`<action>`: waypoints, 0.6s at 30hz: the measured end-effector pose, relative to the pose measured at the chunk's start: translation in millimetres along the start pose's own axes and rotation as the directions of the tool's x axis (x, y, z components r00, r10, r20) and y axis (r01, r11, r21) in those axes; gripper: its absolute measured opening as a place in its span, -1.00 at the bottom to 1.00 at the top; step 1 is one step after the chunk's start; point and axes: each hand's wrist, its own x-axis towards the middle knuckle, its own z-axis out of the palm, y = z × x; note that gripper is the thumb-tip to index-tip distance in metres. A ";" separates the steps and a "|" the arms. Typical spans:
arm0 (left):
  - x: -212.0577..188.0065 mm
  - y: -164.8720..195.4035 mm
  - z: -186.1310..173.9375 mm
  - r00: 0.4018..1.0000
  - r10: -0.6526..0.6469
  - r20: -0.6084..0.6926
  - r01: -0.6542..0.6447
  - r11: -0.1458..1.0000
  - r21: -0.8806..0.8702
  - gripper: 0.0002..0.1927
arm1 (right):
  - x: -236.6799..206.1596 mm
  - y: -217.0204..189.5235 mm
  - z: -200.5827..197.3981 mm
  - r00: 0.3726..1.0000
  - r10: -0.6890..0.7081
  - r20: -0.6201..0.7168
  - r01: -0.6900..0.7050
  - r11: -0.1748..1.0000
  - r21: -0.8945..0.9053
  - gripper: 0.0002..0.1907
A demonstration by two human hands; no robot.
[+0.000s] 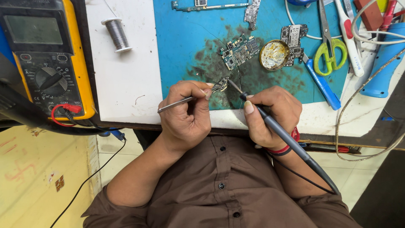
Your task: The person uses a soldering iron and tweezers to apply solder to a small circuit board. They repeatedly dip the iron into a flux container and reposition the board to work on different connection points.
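Risk as I read it: the soldering iron (270, 126) tip sits v. close to the left fingertips (207, 92), so a slip could burn them, or the small circuit board piece (221, 85) could twist out of the tweezers (177, 104) and drop onto the blue mat (185, 38). Left hand (185, 114) is closed tight round the tweezers, pinning the piece at the mat's near edge. Right hand (270, 114) is curled shut on the iron, pen-style, w/ tip touching or just beside the piece; can't tell which.
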 end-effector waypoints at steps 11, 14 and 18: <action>-0.7 0.1 0.1 1.000 -0.008 -0.005 0.008 1.000 0.005 -0.80 | -0.5 0.2 -0.2 1.000 -0.003 0.004 0.003 1.000 -0.008 -0.90; -0.6 0.1 0.2 1.000 -0.011 -0.004 0.011 1.000 0.001 -0.80 | -0.5 0.2 -0.3 1.000 -0.004 0.001 0.004 1.000 -0.013 -0.90; -0.4 0.1 -0.4 1.000 -0.011 0.000 0.011 1.000 -0.004 -0.80 | -0.1 0.6 0.1 1.000 -0.015 0.003 0.015 1.000 -0.013 -0.90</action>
